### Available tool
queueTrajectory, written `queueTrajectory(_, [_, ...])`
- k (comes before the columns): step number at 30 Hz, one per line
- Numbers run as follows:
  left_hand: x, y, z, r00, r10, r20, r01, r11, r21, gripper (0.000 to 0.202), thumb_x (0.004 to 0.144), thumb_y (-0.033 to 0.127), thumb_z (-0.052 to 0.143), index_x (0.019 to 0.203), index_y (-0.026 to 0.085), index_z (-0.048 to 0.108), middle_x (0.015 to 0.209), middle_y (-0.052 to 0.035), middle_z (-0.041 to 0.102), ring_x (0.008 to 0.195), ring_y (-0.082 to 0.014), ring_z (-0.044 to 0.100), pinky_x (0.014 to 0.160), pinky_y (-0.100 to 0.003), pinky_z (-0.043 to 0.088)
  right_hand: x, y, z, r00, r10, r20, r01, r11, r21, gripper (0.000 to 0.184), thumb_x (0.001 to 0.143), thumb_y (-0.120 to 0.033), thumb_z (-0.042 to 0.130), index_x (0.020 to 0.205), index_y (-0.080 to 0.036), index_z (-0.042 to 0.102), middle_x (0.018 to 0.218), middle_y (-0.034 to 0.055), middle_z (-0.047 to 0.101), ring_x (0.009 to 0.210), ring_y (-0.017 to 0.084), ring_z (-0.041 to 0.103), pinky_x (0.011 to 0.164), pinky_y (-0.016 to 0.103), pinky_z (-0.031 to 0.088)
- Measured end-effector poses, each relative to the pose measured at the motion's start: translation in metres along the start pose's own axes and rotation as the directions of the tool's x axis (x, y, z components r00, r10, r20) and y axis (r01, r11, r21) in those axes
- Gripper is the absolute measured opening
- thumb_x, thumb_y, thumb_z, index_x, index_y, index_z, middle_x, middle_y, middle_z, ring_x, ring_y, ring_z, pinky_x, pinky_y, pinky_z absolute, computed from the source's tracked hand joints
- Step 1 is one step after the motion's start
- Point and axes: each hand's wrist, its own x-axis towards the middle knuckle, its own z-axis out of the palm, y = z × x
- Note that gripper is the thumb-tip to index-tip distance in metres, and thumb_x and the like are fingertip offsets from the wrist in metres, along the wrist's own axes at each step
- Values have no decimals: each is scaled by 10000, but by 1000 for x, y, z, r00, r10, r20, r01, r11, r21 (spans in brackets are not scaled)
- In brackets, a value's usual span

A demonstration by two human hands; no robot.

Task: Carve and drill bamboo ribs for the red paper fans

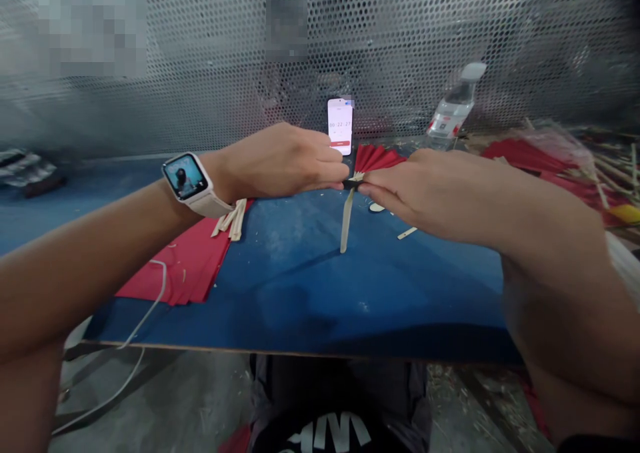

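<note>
Has red sheets (200, 266) stacked near-left of the red fan (377, 158), on the blue table (300, 286). Pinches a black strip (353, 184) at the fan's gathered base, between thumb and fingertips of left hand (280, 159) and right hand (435, 189), with a flat pale stick (346, 223) jutting down. Has a lit phone (340, 123) beyond, just left of the fan, a clear bottle (454, 106) off to its right.

My left hand (290, 161) and right hand (440, 193) cover the ends of the black strip (353, 185). The right also hides part of the red fan (375, 159); the left overlaps the phone (341, 121), whose smallest text is unreadable. My left forearm (105, 249) covers part of the red sheets (197, 266). Print on the bottle (451, 111) is too small to read.
</note>
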Motion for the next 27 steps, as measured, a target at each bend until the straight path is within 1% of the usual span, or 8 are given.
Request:
queueTrajectory(4, [-1,0,4,999,-17,-29,15,999,-52,454,1136,414,395,791,219,617,713,-39,615,682,-195,592,589,-325,392,1,-1,0,1000,15,7,-16,1000,14,493,1125,-426,340,983,-157,728,818,71,655,638,103,476,692,278,269])
queueTrajectory(8, [-1,-2,8,998,-34,-46,30,996,-83,467,1139,426,371,794,228,615,706,-37,610,677,-197,589,608,-330,397,4,-3,0,998,59,18,-60,998,25,551,1128,-460,297,965,-146,720,794,78,635,602,101,446,672,284,271])
queueTrajectory(10, [-2,-3,10,998,-42,-46,38,996,-83,467,1140,421,361,800,234,622,704,-35,608,680,-199,590,617,-333,403,5,-4,1,998,55,19,-55,998,14,563,1132,-452,279,973,-133,715,787,84,628,604,99,437,673,284,267])
queueTrajectory(15, [-5,-2,10,999,-33,-35,32,999,-41,484,1146,450,357,810,224,622,732,-36,627,685,-196,597,608,-329,393,3,-8,4,1000,-9,-28,8,1000,-20,501,1137,-382,276,992,-146,693,823,67,633,639,102,438,681,285,240])
queueTrajectory(18, [-7,0,7,1000,-18,-9,19,1000,8,502,1157,434,326,827,207,628,772,-51,656,713,-198,607,598,-327,385,2,-9,4,998,-37,-50,36,999,-7,492,1141,-383,279,983,-147,681,828,58,630,654,100,459,676,286,242])
queueTrajectory(20, [-7,1,6,1000,-7,2,7,1000,31,505,1162,415,308,841,195,629,793,-58,669,732,-201,612,592,-326,379,2,-10,4,999,-24,-45,24,1000,10,500,1142,-397,282,977,-141,679,799,54,625,623,90,438,662,286,231])
queueTrajectory(23, [-7,1,6,1000,-7,7,7,1000,30,451,1155,372,357,851,190,636,782,-51,661,727,-194,609,588,-319,373,4,-10,3,999,-18,-31,20,999,41,469,1137,-393,318,977,-141,679,790,46,634,594,77,411,647,285,209])
queueTrajectory(27, [-7,1,8,1000,-25,-10,25,1000,-19,395,1133,336,422,831,203,638,740,-38,634,692,-184,592,586,-311,374,4,-10,1,1000,-22,-13,23,998,61,459,1138,-389,320,960,-146,667,794,40,641,600,75,416,649,279,205])
